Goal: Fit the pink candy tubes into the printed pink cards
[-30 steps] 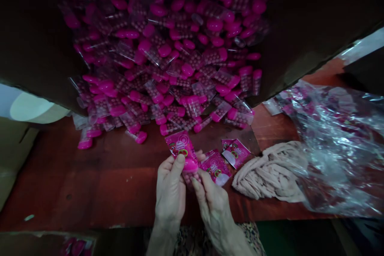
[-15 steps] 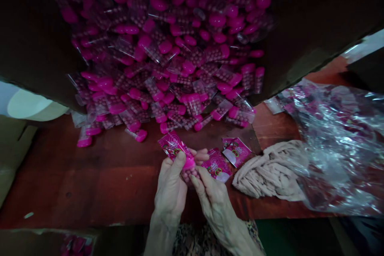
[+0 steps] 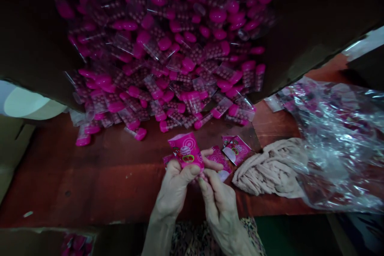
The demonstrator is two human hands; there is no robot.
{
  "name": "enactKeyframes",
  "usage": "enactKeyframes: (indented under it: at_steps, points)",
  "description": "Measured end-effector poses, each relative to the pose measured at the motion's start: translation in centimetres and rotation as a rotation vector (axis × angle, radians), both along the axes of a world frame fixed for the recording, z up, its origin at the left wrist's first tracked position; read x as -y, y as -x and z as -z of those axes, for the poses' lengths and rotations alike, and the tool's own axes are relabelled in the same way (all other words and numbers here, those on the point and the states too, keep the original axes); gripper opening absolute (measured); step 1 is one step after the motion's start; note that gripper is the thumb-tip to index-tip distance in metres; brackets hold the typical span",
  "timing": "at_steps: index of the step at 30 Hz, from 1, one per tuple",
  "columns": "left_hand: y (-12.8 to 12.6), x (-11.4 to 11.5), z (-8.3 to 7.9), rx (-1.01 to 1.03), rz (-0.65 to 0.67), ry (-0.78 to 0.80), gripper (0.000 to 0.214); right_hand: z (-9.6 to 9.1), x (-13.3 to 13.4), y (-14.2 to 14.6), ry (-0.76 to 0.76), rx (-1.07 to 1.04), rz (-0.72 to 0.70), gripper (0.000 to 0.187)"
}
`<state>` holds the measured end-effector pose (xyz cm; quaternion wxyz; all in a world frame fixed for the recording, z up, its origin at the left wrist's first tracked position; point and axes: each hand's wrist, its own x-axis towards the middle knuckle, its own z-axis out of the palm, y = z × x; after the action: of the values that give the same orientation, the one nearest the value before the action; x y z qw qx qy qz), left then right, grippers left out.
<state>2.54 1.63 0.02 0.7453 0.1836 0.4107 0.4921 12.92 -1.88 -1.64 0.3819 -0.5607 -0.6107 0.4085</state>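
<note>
A: From the head view, what's the left hand (image 3: 173,192) up to?
B: Narrow pinch on a printed pink sachet (image 3: 186,151), thumb in front, fingers behind, just below the heap of pink-capped blister packs (image 3: 162,52). The right hand (image 3: 220,204) pinches its lower end.
A: Anything that could go wrong?
B: A bump could send packs sliding off the heap's edge, and a slack pinch could drop the sachet.
A: Anything hidden?
B: Yeah, fingers cover the lower end, so I can't tell what's happening there.

Head view: the one camera I run sits on the person's head, facing forward and down, close above the left hand (image 3: 172,194) and right hand (image 3: 219,204).
</note>
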Motion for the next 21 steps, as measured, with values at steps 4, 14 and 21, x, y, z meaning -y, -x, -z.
enactKeyframes:
  at_steps: [4,14,21]
  points:
    - [-0.5,0.6,-0.1,0.056,-0.171,0.006,0.026,0.0,0.0,0.5,-0.038,-0.008,0.028,0.023]
    - [-0.9,1.0,1.0,0.032,-0.311,0.159,0.025,0.2,-0.4,1.7,0.074,-0.081,0.040,0.024]
    - [0.2,0.9,1.1,0.047,-0.308,0.080,0.024,-0.7,-0.5,1.3,0.004,-0.020,-0.094,0.022]
